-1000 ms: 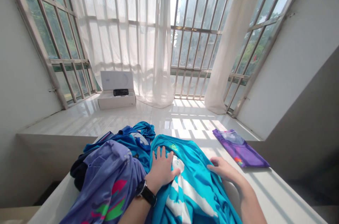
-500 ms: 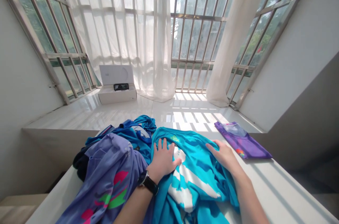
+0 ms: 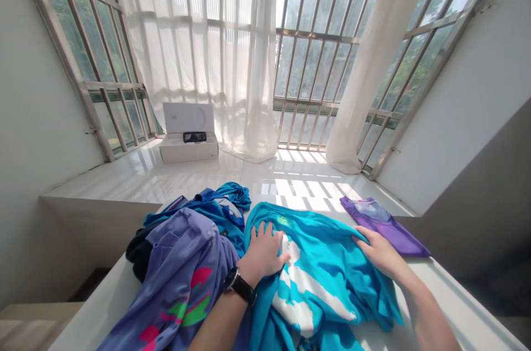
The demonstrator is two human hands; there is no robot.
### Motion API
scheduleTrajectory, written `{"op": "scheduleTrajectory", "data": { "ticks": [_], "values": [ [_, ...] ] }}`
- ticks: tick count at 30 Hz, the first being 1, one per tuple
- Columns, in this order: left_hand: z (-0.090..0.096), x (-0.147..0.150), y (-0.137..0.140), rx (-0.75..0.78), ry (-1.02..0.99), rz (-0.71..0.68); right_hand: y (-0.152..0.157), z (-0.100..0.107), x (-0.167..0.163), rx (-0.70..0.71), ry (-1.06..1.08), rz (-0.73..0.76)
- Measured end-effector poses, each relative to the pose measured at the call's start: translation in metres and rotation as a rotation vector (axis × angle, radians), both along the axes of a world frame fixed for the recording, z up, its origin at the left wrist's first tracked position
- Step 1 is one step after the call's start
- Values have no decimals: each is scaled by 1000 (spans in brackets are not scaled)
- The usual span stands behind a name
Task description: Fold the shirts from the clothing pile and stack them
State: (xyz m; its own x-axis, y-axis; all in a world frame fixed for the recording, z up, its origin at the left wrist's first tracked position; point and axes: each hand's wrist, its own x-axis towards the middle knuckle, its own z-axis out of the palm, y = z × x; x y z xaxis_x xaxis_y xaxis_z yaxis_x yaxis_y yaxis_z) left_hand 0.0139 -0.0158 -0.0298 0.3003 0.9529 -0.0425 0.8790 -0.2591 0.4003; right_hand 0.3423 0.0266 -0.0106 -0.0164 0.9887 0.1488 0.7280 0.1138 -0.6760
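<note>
The teal shirt point(image 3: 319, 224) lies on the white table point(image 3: 450, 287), in the middle and just before the person, so both hands reach it easily. It is smooth near the collar, but it is bunched and wrinkled in the lower part.

The left hand point(image 3: 263, 251) rests on the upper chest of the shirt, near the white print, with the fingers spread and the palm down. It grips nothing; it seems to press the cloth, perhaps so that this side does not slide. A dark watch point(image 3: 239, 286) is on this wrist.

The right hand point(image 3: 378, 249) is at the opposite edge of the shirt. Its thumb and fingers seem to close upon the cloth there, and the edge runs rather straight toward them, which suggests a light pull. How firm this pinch is, I cannot tell.

On the left, the lilac shirt point(image 3: 178, 257) lies loose against a heap of blue clothes point(image 3: 226, 213), close beside the teal one. On the right, a purple shirt point(image 3: 394, 232) lies flat and neatly folded, apart from the heap. Behind, a white box point(image 3: 188, 153) stands on the sill point(image 3: 120, 182), well away from the hands.
</note>
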Motion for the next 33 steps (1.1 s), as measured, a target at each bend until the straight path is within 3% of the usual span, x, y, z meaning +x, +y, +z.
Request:
{"op": "scheduleTrajectory", "data": {
  "ticks": [2,5,7,9,11,13,17,19,21,24,26,28,33],
  "values": [
    [2,1,1,33,-153,-131,18,24,13,38,-119,63],
    [5,2,4,166,-364,-241,54,65,30,188,-434,-134],
    [6,1,5,243,-366,-200,72,85,33,274,-548,-257],
    [7,-4,6,244,-262,-112,73,89,27,375,-559,-333],
    [8,-9,7,202,-121,-8,51,73,12,486,-489,-324],
    [10,-14,6,150,10,87,6,38,-8,521,-374,-168],
    [15,-14,3,87,181,185,-116,-51,-40,308,-225,21],
    [18,-12,1,65,197,207,-165,-83,-44,286,-158,-29],
    [19,-12,0,13,169,203,-194,-100,-40,247,-167,-33],
    [16,-13,3,-60,75,105,-202,-103,-26,221,-198,-91],
    [12,-13,7,-77,-70,34,-194,-98,-18,216,-191,-119],
    [10,-11,11,-109,-337,16,-185,-94,-13,220,-152,-135],
    [25,-10,17,-245,-1328,173,-176,-86,-10,175,-36,-205]
  ]
}}
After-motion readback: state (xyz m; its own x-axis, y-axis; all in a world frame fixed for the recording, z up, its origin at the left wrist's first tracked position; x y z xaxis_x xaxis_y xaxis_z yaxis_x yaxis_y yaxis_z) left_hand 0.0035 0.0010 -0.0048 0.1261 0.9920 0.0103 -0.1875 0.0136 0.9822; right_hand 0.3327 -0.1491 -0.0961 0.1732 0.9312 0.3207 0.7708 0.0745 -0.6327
